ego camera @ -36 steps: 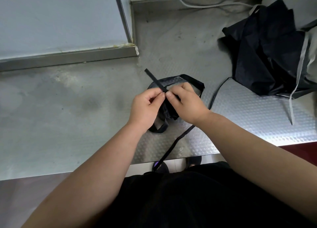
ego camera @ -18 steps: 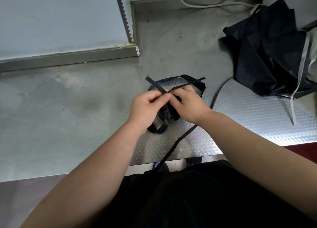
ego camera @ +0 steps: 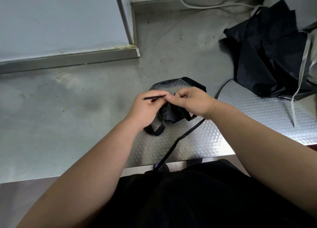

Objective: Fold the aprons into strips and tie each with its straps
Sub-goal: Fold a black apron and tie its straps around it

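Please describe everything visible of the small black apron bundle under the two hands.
The apron bundle is thin black cloth, slightly shiny, folded small and crumpled, lying on the metal table near its front edge. One strap loop arches behind it, a smaller loop sticks out toward the person, and a long strap trails off the table edge. The left hand pinches a strap end pointing left; the right hand, fingers curled, pinches the same strap beside it, above the bundle. Any knot is hidden.

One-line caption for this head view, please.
Left hand and right hand pinch a black strap over a bundled black apron on a steel counter; more black aprons lie heaped at right.
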Action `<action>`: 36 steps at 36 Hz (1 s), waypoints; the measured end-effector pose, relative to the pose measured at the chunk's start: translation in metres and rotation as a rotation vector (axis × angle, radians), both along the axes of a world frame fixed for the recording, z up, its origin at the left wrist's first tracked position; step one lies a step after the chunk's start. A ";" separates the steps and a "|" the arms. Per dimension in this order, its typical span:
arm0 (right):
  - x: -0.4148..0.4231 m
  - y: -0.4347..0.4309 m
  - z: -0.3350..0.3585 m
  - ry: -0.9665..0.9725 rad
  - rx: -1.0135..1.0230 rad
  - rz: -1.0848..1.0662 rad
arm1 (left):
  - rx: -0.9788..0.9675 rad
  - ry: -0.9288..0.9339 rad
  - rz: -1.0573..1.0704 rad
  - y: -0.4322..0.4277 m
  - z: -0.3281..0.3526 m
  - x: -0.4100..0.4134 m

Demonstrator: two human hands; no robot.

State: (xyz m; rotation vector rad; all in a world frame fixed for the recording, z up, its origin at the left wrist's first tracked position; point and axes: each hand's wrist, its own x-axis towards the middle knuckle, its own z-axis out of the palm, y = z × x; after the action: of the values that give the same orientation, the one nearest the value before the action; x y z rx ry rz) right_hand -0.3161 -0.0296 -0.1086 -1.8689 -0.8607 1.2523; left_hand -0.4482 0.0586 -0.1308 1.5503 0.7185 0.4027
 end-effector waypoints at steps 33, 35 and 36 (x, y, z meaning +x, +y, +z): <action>0.009 -0.001 0.010 -0.237 -0.141 0.227 | -0.021 0.044 -0.034 0.002 0.009 0.003; 0.009 0.001 0.010 -0.318 -0.157 0.259 | -0.027 0.038 -0.025 0.001 0.009 0.004; 0.009 0.003 0.011 -0.364 -0.162 0.271 | -0.032 0.034 -0.014 0.001 0.009 0.004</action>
State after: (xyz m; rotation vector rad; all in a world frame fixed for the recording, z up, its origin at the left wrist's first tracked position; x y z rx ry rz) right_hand -0.3068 -0.0269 -0.0979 -2.2088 -1.2731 1.1847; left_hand -0.4442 0.0597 -0.1216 1.5348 0.7366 0.3533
